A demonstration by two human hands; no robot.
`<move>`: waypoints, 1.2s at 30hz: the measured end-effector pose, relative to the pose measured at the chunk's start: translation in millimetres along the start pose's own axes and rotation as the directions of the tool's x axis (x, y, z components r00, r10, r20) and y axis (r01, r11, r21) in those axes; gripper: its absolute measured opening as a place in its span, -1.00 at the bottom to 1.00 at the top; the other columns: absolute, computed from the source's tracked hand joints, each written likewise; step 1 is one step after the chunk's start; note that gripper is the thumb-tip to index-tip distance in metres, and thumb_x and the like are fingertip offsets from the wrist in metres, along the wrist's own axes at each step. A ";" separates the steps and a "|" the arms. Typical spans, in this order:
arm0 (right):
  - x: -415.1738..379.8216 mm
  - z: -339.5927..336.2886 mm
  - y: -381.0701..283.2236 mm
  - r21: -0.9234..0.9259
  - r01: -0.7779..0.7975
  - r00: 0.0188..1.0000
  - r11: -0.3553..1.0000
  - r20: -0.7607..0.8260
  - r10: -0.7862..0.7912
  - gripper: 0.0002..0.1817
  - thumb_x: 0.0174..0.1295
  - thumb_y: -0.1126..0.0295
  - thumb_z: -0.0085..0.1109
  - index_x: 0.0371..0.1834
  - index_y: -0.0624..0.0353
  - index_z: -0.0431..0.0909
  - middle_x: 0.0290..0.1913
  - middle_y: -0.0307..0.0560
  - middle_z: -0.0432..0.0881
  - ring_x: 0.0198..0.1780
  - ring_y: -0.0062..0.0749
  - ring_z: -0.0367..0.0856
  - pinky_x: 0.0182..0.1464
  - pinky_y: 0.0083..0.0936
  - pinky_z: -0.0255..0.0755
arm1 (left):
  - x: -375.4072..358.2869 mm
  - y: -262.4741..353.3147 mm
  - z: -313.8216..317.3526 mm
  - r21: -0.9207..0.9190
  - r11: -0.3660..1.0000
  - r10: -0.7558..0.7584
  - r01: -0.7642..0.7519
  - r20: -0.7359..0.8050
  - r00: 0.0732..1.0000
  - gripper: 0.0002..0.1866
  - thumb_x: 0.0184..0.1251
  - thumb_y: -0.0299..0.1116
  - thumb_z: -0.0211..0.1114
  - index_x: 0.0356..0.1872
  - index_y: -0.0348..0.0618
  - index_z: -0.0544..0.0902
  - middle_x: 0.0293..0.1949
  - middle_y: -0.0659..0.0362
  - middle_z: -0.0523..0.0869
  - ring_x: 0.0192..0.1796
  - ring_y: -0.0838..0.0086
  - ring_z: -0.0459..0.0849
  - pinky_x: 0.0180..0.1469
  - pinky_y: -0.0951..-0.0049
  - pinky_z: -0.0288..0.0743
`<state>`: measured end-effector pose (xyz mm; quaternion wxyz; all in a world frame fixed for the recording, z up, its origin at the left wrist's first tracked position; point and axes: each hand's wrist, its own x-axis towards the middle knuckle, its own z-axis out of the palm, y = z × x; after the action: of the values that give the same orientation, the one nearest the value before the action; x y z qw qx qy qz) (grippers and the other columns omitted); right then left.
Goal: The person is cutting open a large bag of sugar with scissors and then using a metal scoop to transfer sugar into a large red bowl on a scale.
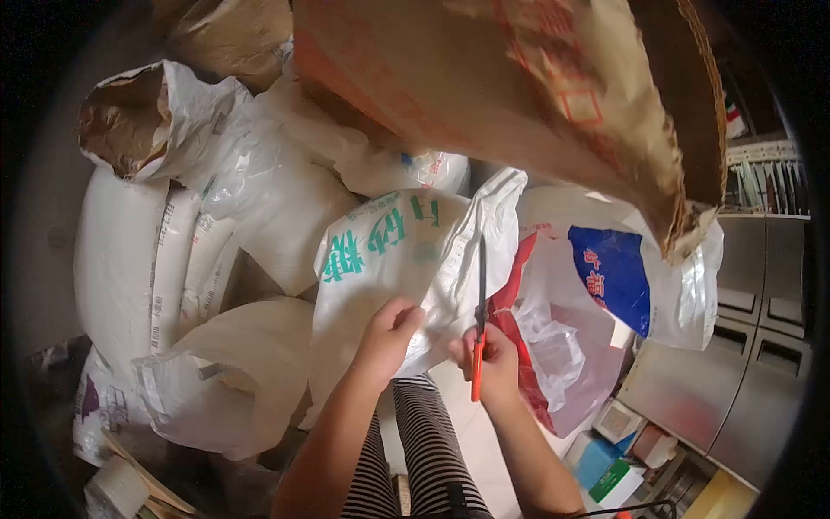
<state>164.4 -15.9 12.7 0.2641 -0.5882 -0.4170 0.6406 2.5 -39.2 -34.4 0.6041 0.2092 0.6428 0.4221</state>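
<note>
In front of me stands a white sack [380, 233] with green lettering, its upper right edge creased and folded. My left hand [391, 337] is closed at the sack's lower front, thumb on top, with the plastic bunched beside its fingers. My right hand [491, 356] is wrapped around orange-handled scissors [478, 346]. Their dark, narrow blades point upward along the sack's right edge and look closed, seen nearly edge-on. Some fingertips of both hands are hidden from view.
A large open brown paper sack [519, 78] leans overhead. At right lies an open bag with a blue panel [611, 277], with crumpled clear plastic [549, 355] near it. White sacks [121, 259] stand left. Metal cabinets [692, 372] and small boxes [605, 458] are at right.
</note>
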 end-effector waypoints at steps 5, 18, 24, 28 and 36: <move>-0.6 13.8 14.2 0.122 0.138 0.974 0.983 -0.199 -0.112 -0.72 0.11 0.63 0.31 -0.39 0.16 0.32 -0.32 -0.12 0.61 -0.30 -0.63 0.57 -0.24 -0.68 0.46 | -3.1 1.4 -4.9 0.117 0.988 0.097 -0.098 0.021 0.995 -0.75 0.30 -0.30 0.27 -0.16 -0.29 0.59 -0.33 0.15 0.67 -0.27 0.51 0.60 -0.15 0.47 0.48; 0.4 16.6 -3.4 0.022 0.360 0.863 0.933 -0.388 -0.324 -0.80 0.20 0.62 0.14 -0.29 0.17 0.29 -0.30 -0.24 0.42 -0.45 -0.71 0.34 -0.39 -0.76 0.29 | -9.0 22.9 -12.3 0.247 0.956 0.164 -0.155 -0.014 0.986 -0.85 0.28 -0.44 0.30 -0.21 -0.26 0.58 -0.42 0.26 0.61 -0.38 0.66 0.51 -0.28 0.57 0.42; -14.4 2.2 -13.3 0.089 0.215 0.930 0.972 -0.322 -0.177 -0.72 0.13 0.73 0.18 -0.32 0.19 0.26 -0.32 -0.10 0.52 -0.27 -0.50 0.59 -0.16 -0.61 0.52 | -8.7 27.6 -11.0 0.095 0.987 0.122 -0.131 0.090 0.988 -0.85 0.29 -0.46 0.28 -0.17 -0.26 0.57 -0.33 0.27 0.62 -0.28 0.66 0.54 -0.18 0.59 0.43; 1.7 15.7 1.7 0.008 0.236 0.952 0.972 -0.203 -0.230 -0.74 0.01 0.70 0.28 -0.26 0.30 0.43 -0.27 -0.14 0.63 -0.23 -0.61 0.60 -0.15 -0.65 0.49 | -3.4 27.2 -9.7 0.055 0.991 0.118 -0.125 0.124 0.985 -0.84 0.28 -0.48 0.25 -0.15 -0.27 0.57 -0.26 0.20 0.67 -0.26 0.59 0.60 -0.15 0.54 0.49; 16.3 26.9 3.8 -0.471 0.308 0.892 0.827 -0.161 -0.423 -0.69 -0.19 0.67 0.30 -0.33 0.27 0.46 -0.35 -0.08 0.57 -0.37 -0.49 0.59 -0.33 -0.58 0.49 | -6.2 25.7 -8.0 0.025 0.995 0.094 -0.099 0.140 0.986 -0.86 0.28 -0.58 0.21 -0.15 -0.28 0.57 -0.24 0.26 0.65 -0.20 0.68 0.57 -0.13 0.60 0.45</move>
<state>136.0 -10.4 -0.3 0.2973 -0.6186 -0.6163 0.3861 -10.1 -32.0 -11.0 0.6226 0.2786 0.5952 0.4249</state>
